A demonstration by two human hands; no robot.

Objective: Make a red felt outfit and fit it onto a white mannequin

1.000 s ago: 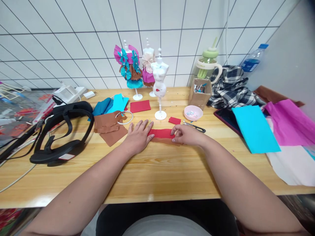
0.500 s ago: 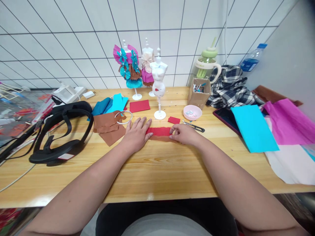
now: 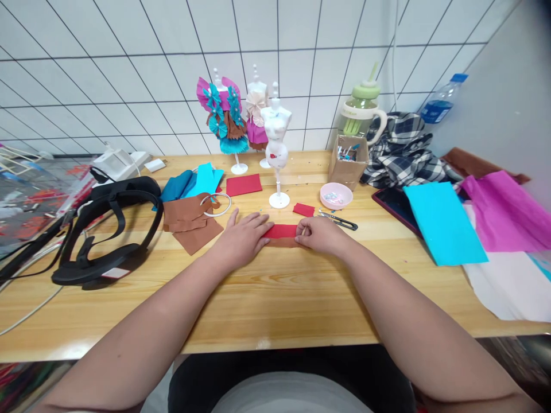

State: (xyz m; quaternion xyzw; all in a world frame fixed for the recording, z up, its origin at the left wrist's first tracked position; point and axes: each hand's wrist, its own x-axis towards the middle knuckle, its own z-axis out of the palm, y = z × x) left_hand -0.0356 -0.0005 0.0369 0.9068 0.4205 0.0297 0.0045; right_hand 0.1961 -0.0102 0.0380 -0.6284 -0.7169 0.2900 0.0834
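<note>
A red paper strip (image 3: 282,231) lies on the wooden table (image 3: 275,298) over a brown strip (image 3: 282,242). My left hand (image 3: 241,236) lies flat on the strip's left end, fingers stretched out. My right hand (image 3: 321,235) pinches the strip's right end with fingers pressed together. Just behind stand a bare white mannequin (image 3: 276,150) and two dressed mannequins (image 3: 224,117). A small red scrap (image 3: 303,209) and snips (image 3: 338,220) lie close to my right hand.
Brown and teal paper pieces (image 3: 191,215), a wire ring (image 3: 217,203) and a red sheet (image 3: 243,184) lie left. A black headset (image 3: 109,229) sits far left. A pink dish (image 3: 336,196), cardboard box (image 3: 349,160), green mug (image 3: 360,112), plaid cloth (image 3: 404,155), cyan sheet (image 3: 443,221) and magenta paper (image 3: 508,212) fill the right.
My hands have drawn closer together along the red strip, so less of it shows between them. The right hand slid left a little.
</note>
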